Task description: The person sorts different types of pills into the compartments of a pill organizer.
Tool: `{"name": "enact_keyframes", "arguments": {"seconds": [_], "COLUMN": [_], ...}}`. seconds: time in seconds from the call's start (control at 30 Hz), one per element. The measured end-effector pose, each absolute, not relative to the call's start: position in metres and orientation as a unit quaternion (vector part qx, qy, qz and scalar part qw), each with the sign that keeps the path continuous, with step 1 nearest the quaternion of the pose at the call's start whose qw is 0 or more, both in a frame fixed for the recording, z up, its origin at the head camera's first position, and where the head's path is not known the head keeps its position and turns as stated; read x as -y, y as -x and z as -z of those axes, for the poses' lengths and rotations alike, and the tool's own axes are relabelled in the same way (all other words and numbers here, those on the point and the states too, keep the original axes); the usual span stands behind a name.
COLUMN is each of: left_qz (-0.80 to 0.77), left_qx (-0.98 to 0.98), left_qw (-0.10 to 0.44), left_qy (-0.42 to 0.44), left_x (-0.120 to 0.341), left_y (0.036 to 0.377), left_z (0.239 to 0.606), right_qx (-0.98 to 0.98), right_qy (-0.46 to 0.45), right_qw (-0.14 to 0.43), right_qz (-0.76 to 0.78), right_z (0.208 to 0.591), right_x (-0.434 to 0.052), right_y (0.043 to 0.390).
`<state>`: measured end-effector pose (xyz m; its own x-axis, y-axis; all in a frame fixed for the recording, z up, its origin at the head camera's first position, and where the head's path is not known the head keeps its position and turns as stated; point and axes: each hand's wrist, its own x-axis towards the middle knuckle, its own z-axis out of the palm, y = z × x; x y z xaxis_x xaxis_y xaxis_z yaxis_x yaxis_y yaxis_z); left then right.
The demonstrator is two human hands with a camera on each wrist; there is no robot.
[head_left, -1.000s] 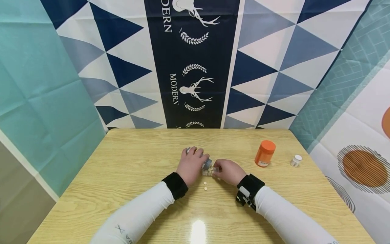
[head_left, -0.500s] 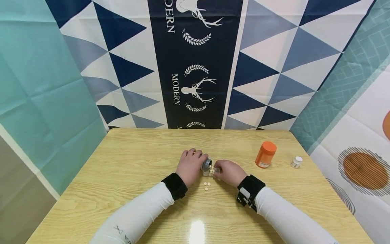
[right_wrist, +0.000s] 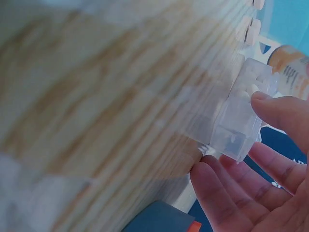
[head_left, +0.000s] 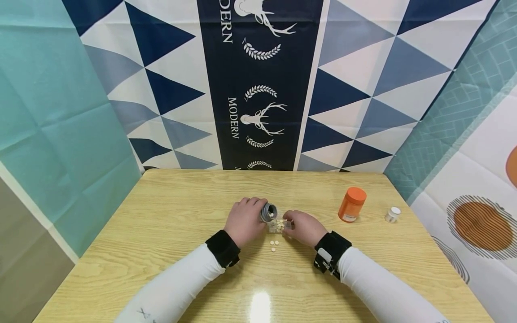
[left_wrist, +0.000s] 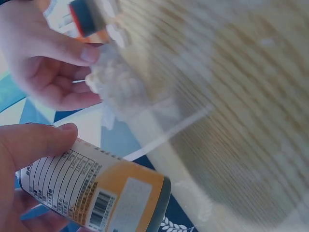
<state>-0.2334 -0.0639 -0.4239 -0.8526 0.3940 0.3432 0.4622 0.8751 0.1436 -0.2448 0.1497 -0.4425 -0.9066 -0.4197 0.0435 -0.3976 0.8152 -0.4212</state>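
Note:
My left hand (head_left: 244, 223) grips a pill bottle (left_wrist: 96, 188) with a white and orange label, tilted over the table. Its uncapped mouth (head_left: 269, 212) faces the camera in the head view, with a pale tablet or so inside. Just to the right, my right hand (head_left: 304, 228) holds a small clear plastic pill box (right_wrist: 244, 104) between thumb and fingers, low at the tabletop. Pale yellow tablets (head_left: 280, 224) are heaped in the box by the fingertips. Three loose tablets (head_left: 273, 249) lie on the wood in front of it.
An orange jar (head_left: 352, 205) with an orange lid stands to the right of my right hand. Further right is a small white bottle (head_left: 392, 214). The wooden table (head_left: 181, 211) ends at a patterned cloth backdrop (head_left: 258, 89).
My left hand has drawn left and turned the bottle's mouth up, away from the pill box. A third tablet has appeared on the table. The right hand has stayed nearly still.

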Motion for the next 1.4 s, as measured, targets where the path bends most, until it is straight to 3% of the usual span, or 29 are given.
{"name": "enact_keyframes", "arguments": {"seconds": [0.37, 0.83, 1.4], "left_qz": [0.256, 0.306, 0.318], "left_qx": [0.942, 0.931, 0.925], "left_qw": [0.089, 0.031, 0.031], "left_qy": [0.201, 0.196, 0.206], "left_x": [0.077, 0.075, 0.079], "left_y": [0.216, 0.201, 0.196], "left_z": [0.417, 0.423, 0.428], "right_qx": [-0.948, -0.931, -0.917], "right_qy": [0.269, 0.340, 0.376], "right_qw": [-0.016, -0.052, -0.059], "right_qz": [0.172, 0.121, 0.123], "right_z": [0.440, 0.446, 0.442], "right_x": [-0.152, -0.150, -0.147], "right_y": [0.246, 0.250, 0.251]}}
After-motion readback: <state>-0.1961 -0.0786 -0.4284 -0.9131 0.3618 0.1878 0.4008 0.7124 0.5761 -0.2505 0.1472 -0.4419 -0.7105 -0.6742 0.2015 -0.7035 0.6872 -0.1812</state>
